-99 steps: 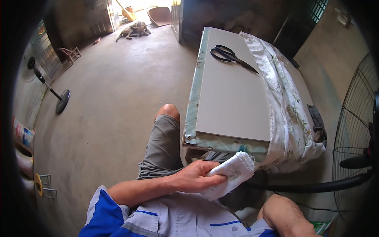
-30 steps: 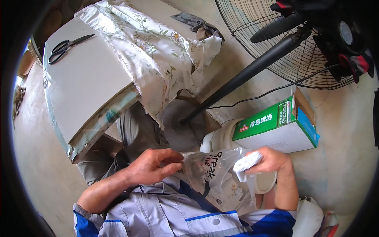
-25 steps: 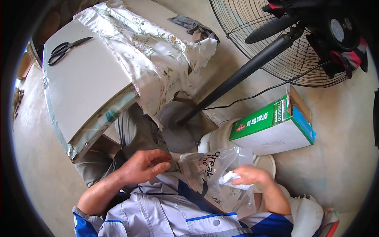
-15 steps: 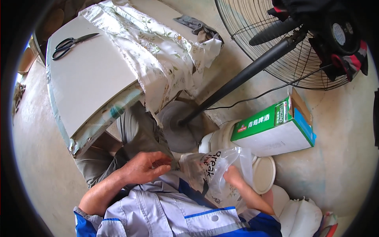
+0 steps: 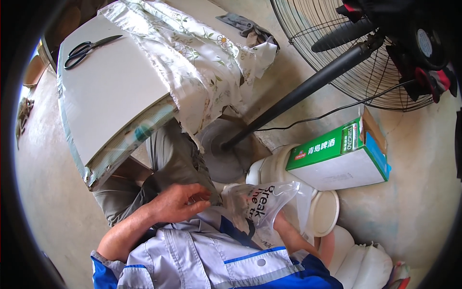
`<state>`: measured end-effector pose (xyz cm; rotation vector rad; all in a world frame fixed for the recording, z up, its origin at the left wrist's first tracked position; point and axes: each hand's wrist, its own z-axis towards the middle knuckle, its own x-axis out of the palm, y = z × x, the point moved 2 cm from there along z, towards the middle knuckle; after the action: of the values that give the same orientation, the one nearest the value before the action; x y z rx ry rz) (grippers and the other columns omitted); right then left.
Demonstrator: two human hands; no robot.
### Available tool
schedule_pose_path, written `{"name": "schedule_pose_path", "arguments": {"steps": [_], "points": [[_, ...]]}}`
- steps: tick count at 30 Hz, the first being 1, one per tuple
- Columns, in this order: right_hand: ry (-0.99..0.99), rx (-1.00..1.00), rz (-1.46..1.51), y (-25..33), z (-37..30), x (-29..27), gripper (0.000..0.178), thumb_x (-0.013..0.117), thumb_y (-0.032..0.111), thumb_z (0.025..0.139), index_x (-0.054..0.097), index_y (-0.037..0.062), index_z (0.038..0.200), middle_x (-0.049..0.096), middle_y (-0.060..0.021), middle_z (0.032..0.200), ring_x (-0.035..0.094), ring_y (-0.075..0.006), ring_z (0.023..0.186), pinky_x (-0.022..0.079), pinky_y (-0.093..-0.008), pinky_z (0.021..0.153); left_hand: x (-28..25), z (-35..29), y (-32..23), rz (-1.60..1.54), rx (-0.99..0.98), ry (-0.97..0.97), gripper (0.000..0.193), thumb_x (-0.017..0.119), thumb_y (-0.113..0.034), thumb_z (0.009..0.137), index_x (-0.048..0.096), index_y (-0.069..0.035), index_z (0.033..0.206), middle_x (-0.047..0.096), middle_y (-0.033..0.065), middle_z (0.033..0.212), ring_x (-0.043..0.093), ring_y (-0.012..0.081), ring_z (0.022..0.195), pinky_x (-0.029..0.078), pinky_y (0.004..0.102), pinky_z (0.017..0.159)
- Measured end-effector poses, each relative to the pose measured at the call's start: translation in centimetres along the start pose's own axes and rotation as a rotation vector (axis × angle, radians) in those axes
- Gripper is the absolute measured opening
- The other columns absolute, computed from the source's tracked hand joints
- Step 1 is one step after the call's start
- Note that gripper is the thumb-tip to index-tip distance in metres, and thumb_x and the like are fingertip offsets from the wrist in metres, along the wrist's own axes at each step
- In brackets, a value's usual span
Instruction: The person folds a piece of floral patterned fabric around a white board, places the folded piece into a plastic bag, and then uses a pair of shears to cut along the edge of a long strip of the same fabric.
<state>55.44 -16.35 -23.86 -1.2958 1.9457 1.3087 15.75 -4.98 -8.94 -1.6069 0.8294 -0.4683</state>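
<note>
My left hand [image 5: 182,202] rests over my lap, thumb and loosely bent fingers apart, with nothing seen in it. At my right side, a clear plastic bag [image 5: 262,212] with black lettering stands crumpled and upright against my shirt. My right hand [image 5: 284,225] reaches down into this bag past the wrist. Its fingers are hidden behind the printed film and folds, so their grip does not show. What lies inside the bag cannot be made out.
Ahead on the left is a white table [image 5: 110,91] bearing black-handled scissors [image 5: 83,52], a floral cloth [image 5: 192,58] and a grey rag [image 5: 248,29]. A standing fan [image 5: 308,91] leans across the right. A green-and-white carton [image 5: 332,164], white tubs [image 5: 325,214] and white sacks [image 5: 368,265] stand nearby.
My right hand has gone deeper into the plastic bag, and the bag's film has shifted around it. My left hand stays where it was. The whole view has moved slightly.
</note>
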Motion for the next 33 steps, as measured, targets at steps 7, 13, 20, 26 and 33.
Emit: {"name": "schedule_pose_path", "arguments": {"steps": [7, 13, 20, 26, 33], "points": [[0.018, -0.011, -0.008, -0.2, -0.3, 0.4, 0.029, 0.066, 0.024, 0.091, 0.072, 0.0056, 0.114, 0.072, -0.0206, 0.11, 0.069, -0.039, 0.104, 0.055, -0.0455, 0.09, -0.2, -0.1, 0.3, 0.008, -0.005, 0.008, 0.037, 0.07, -0.021, 0.098, 0.064, 0.002, 0.127, 0.074, 0.0146, 0.115, 0.072, 0.0213, 0.104, 0.057, 0.036, 0.089], [0.04, -0.024, -0.021, -0.6, -0.5, 0.5, 0.029, 0.067, 0.024, 0.091, 0.072, 0.0062, 0.114, 0.072, -0.0204, 0.111, 0.069, -0.0391, 0.103, 0.055, -0.0455, 0.09, -0.4, -0.5, 0.5, 0.013, 0.015, -0.007, 0.038, 0.07, -0.022, 0.098, 0.064, 0.001, 0.128, 0.073, 0.0155, 0.115, 0.072, 0.0226, 0.105, 0.057, 0.037, 0.09], [0.15, -0.066, -0.08, -2.0, -0.2, 0.2, 0.029, 0.067, 0.023, 0.091, 0.072, 0.0069, 0.115, 0.072, -0.0201, 0.111, 0.069, -0.0391, 0.102, 0.055, -0.0455, 0.09, -2.3, -3.0, -6.2, 0.094, 0.371, -0.046, 0.038, 0.07, -0.026, 0.099, 0.065, 0.002, 0.124, 0.072, 0.0189, 0.114, 0.072, 0.0308, 0.105, 0.058, 0.0401, 0.088], [0.479, -0.191, -0.187, -3.5, -0.4, -2.3, 0.029, 0.067, 0.023, 0.091, 0.071, 0.0075, 0.115, 0.072, -0.0199, 0.111, 0.069, -0.0392, 0.102, 0.055, -0.0456, 0.089, -3.1, -8.9, -13.6, -0.47, 1.1, -0.166, 0.046, 0.069, -0.033, 0.099, 0.062, 0.008, 0.118, 0.068, 0.028, 0.116, 0.068, 0.0395, 0.11, 0.058, 0.0472, 0.087], [0.423, 0.016, -0.369, 4.3, -3.6, -13.9, 0.026, 0.065, 0.022, 0.092, 0.072, 0.0018, 0.107, 0.072, -0.0221, 0.108, 0.068, -0.0399, 0.103, 0.054, -0.0475, 0.087, 0.1, -15.5, -17.0, -0.595, 0.991, -0.849, 0.045, 0.054, -0.035, 0.104, 0.044, -0.011, 0.14, 0.061, 0.018, 0.107, 0.064, 0.0334, 0.104, 0.058, 0.0519, 0.086]]}}
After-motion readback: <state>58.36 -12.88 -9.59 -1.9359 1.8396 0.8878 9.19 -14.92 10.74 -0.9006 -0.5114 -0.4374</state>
